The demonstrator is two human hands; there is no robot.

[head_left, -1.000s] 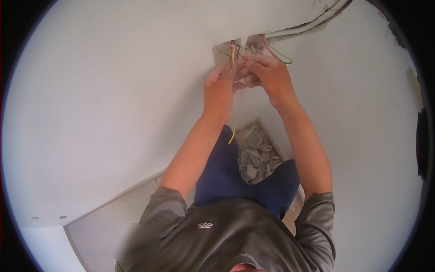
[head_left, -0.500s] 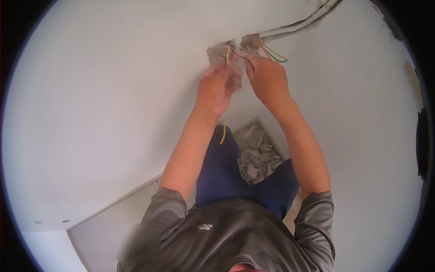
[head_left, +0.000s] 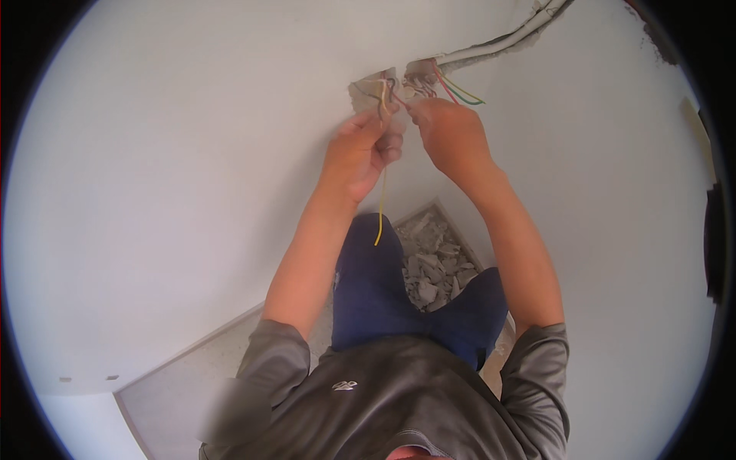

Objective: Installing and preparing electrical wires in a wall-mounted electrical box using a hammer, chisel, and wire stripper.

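Observation:
My left hand (head_left: 360, 149) is closed just below a rough opening (head_left: 364, 95) cut in the white wall, its thumb and fingers pinching wires that come out of it. Among them are dark strands and a yellow wire (head_left: 379, 222), whose loose end hangs below the hand. To its right, my right hand (head_left: 452, 138) is closed with the fingertips on a red wire (head_left: 399, 101) that runs up into the same opening. The fingertips themselves are partly hidden. A second wall opening (head_left: 421, 70) above the right hand has green, yellow and red wires (head_left: 463, 93) sticking out.
A pale conduit (head_left: 506, 45) runs in a chiselled groove from the second opening to the upper right. Broken grey rubble (head_left: 431, 268) lies on the floor between my knees. Floor edging (head_left: 192, 345) meets the wall at lower left.
My left hand has shifted slightly left and down with the wires. My right hand has moved a little left and down, still on the red wire. The hanging yellow end sways slightly.

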